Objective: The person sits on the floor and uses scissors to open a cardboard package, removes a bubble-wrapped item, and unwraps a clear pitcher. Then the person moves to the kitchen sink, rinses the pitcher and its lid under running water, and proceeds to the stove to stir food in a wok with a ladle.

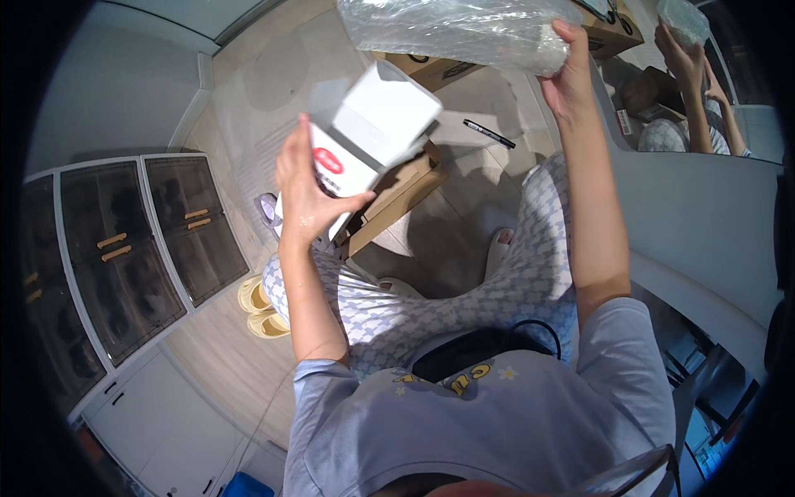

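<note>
My left hand (310,180) grips a white carton (351,164) with a red oval logo on its side. The carton's white top flap (391,112) stands open, and its inside is hidden from me. Raised at the upper right, my right hand (568,84) clutches a long piece of clear bubble wrap (459,31) by its right end. Whether anything is wrapped inside cannot be made out. Below the white carton, an open brown cardboard box (397,199) rests on the floor between my legs.
A black marker pen (489,133) lies on the floor. Scissors (615,18) rest on a cardboard box (612,37) at the back. Glass-door cabinets (124,248) stand left, with yellow clogs (264,310) nearby. A mirror (646,118) on the right reflects my arms.
</note>
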Available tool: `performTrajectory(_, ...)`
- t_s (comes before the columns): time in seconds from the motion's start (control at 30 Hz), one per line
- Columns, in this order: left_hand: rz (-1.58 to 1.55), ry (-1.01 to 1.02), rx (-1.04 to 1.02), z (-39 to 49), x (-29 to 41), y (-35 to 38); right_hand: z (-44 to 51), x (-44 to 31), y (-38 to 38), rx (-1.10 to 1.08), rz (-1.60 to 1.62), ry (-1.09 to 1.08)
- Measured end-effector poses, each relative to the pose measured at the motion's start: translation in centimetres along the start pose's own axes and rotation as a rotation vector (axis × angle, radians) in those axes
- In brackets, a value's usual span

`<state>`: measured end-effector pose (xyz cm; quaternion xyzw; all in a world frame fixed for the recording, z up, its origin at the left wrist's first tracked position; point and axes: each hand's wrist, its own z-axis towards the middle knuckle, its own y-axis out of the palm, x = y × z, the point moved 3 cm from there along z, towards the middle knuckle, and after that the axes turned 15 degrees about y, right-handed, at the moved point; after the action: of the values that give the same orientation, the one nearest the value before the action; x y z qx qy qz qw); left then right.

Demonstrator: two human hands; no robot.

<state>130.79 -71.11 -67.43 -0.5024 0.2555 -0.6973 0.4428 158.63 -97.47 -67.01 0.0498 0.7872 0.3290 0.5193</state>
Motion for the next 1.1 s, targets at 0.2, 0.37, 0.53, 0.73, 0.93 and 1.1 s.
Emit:
performTrajectory(0.2,-0.022,0.037,-0.220,-0.3,2.0,2.7,0.0,-0.1,0.3,-0.063,-0.029,-0.019)
performTrajectory(0.37,0.064,0.033,-0.247,-1.0,1.5,5.5,1.1,0.7,-0.4,-0.036,-0.044,-0.018)
performTrajectory(0.53,0.164,0.013,-0.262,-1.4,2.2,8.8,1.5,1.4,-0.5,-0.034,-0.050,-0.010)
performTrajectory(0.73,-0.062,-0.058,-0.333,-1.6,-1.5,5.7,1.0,1.4,0.6,0.003,-0.043,-0.031)
performTrajectory(0.93,-0.529,-0.304,-0.521,-4.4,-3.9,5.4,0.7,1.0,1.1,-0.015,-0.074,-0.032)
performTrajectory(1.1,-0.507,-0.311,-0.592,-4.2,-4.4,4.9,0.8,1.1,0.9,-0.018,-0.070,-0.014)
